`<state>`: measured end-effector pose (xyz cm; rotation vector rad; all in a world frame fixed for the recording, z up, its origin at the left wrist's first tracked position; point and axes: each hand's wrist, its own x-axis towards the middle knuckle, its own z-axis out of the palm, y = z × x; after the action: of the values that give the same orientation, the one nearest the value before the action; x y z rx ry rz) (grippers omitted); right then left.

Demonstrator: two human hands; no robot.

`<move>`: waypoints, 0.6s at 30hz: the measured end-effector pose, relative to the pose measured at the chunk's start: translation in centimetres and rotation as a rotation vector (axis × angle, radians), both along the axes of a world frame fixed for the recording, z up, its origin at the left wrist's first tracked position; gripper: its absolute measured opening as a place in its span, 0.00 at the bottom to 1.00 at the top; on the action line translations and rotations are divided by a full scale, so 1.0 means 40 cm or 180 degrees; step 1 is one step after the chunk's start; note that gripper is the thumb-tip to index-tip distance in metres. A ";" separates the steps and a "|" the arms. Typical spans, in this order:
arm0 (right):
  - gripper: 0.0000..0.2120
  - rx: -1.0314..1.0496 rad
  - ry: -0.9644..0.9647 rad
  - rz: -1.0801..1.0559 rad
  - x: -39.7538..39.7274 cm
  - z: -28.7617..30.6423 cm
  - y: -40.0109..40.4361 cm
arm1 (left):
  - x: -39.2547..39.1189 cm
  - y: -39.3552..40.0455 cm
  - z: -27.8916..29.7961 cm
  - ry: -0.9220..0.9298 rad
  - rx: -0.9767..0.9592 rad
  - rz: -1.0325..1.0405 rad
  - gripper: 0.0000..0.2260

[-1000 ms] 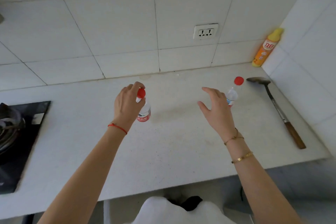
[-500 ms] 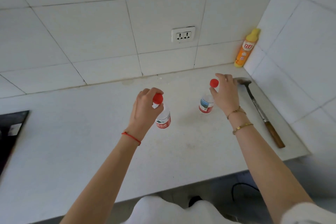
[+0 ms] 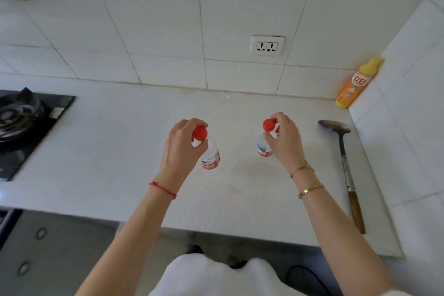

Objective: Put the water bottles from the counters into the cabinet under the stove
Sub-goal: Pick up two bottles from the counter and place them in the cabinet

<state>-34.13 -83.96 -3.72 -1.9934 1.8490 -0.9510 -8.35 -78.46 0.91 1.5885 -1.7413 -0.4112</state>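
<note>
Fingers (image 3: 189,125) of the left hand (image 3: 179,149) curl around the neck of one bottle (image 3: 211,155), just under its red cap (image 3: 200,132), and grip it. Fingers (image 3: 280,119) of the right hand (image 3: 286,144) pinch the neck of a second bottle (image 3: 264,149) in the same way, below its red cap (image 3: 269,125). Both bottles are clear with a red band on the label, and both hang roughly upright over the middle of the counter (image 3: 120,163); whether their bases touch it cannot be told. The two bottles are near each other, apart, with bare counter between them.

Nearest the camera is a white garment (image 3: 216,276) on the person's front, with both bare forearms reaching out above it. The left wrist carries a red string (image 3: 163,190); the right wrist carries two thin gold bracelets (image 3: 310,188).

Below the counter edge on the left, a grey cabinet front (image 3: 60,247) shows two round knobs.

To the right of the right hand a spatula (image 3: 346,170) lies flat on the counter, wooden handle toward the camera, metal blade away.

Further out on the left, the black stove (image 3: 31,125) sits set into the counter, with its burner grate showing.

In the far right corner an orange bottle with a yellow top (image 3: 358,84) stands against the tiled wall (image 3: 156,31). A white double socket (image 3: 267,45) is mounted on that wall, above the counter.
</note>
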 end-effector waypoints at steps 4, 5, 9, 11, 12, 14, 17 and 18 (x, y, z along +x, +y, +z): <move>0.15 -0.0210 -0.0210 0.0402 0.067 0.017 0.052 | 0.030 0.089 0.011 0.0022 -0.0063 0.0445 0.14; 0.15 -0.0228 -0.0267 0.0525 0.089 0.024 0.067 | 0.041 0.117 0.013 0.0024 -0.0075 0.0560 0.14; 0.15 -0.0169 -0.0419 0.1067 0.195 0.047 0.143 | 0.093 0.250 0.023 0.0035 -0.0068 0.1022 0.15; 0.16 -0.0077 -0.0432 0.1348 0.258 0.052 0.190 | 0.127 0.329 0.029 0.0033 -0.0019 0.1294 0.15; 0.16 -0.0040 -0.0442 0.1489 0.291 0.054 0.216 | 0.146 0.370 0.031 0.0031 0.0008 0.1431 0.15; 0.16 0.0016 -0.0466 0.1789 0.361 0.060 0.271 | 0.188 0.458 0.035 0.0018 0.0034 0.1723 0.15; 0.17 0.0084 -0.0411 0.2252 0.468 0.063 0.361 | 0.253 0.603 0.033 -0.0065 0.0060 0.2103 0.14; 0.17 0.0083 -0.0382 0.2405 0.504 0.063 0.395 | 0.275 0.654 0.031 -0.0082 0.0070 0.2214 0.14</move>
<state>-13.98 -68.15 -1.19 -2.2713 0.8921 -0.7686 2.64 -52.29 2.13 2.0847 -1.0939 -0.0642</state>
